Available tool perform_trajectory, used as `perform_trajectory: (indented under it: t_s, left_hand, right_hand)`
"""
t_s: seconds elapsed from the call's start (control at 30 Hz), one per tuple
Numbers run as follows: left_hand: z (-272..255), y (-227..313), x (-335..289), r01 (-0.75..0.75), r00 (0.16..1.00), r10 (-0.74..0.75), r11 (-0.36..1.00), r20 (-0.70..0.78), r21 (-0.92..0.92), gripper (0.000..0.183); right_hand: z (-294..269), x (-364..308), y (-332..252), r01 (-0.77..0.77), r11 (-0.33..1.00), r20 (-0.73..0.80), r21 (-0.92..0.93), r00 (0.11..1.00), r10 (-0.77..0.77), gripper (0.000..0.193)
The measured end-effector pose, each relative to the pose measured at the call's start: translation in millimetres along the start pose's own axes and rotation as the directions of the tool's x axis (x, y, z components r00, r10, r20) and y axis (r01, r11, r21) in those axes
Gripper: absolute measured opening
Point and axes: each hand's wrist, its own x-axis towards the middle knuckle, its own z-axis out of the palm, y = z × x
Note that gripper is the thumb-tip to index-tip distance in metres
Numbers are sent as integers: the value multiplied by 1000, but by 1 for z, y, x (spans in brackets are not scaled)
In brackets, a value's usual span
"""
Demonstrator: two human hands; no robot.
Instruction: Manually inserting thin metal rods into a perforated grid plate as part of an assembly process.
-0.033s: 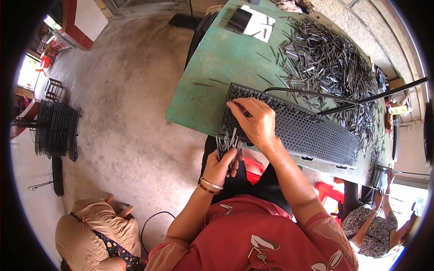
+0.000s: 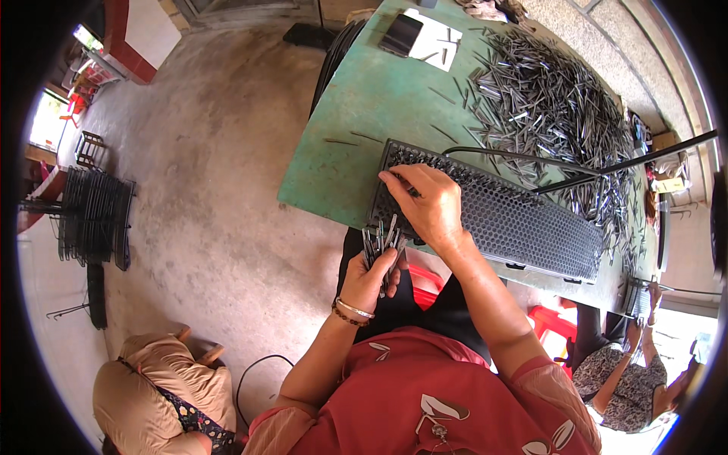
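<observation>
A long black tray (image 2: 523, 227) full of round holes lies along the near edge of the green table. Thin dark sticks fill holes at its left end and along its far side. Over that left end is my right hand (image 2: 434, 206), thumb and fingers brought together low at the tray; a dark bit shows between the fingers, but what they hold is hidden. My left hand (image 2: 375, 274), just below the tray's left corner, is closed round a bundle of thin dark sticks (image 2: 381, 241) pointing upward.
A big heap of similar sticks (image 2: 546, 106) covers the far right of the green table (image 2: 334, 163). A black bar (image 2: 629, 159) crosses above the tray. A phone (image 2: 400, 36) lies on white paper. One person (image 2: 167, 387) is at lower left, another (image 2: 622, 379) at right.
</observation>
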Motion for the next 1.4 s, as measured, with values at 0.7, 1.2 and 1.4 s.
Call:
perform_trajectory:
  t_s: [0.7, 1.2, 1.4]
  left_hand:
    - [4, 3, -1, -12, 1000, 13, 999, 16, -38, 23]
    - [8, 8, -2, -64, 995, 67, 997, 75, -40, 22]
    - [9, 3, 4, -81, 989, 80, 997, 126, -2, 21]
  right_hand:
    - [-10, -1, 13, 102, 988, 195, -120, 978, -77, 20]
    - [-45, -3, -4, -199, 959, 457, 202, 885, 87, 21]
    - [-52, -13, 2, -647, 677, 644, 349, 691, 328, 18]
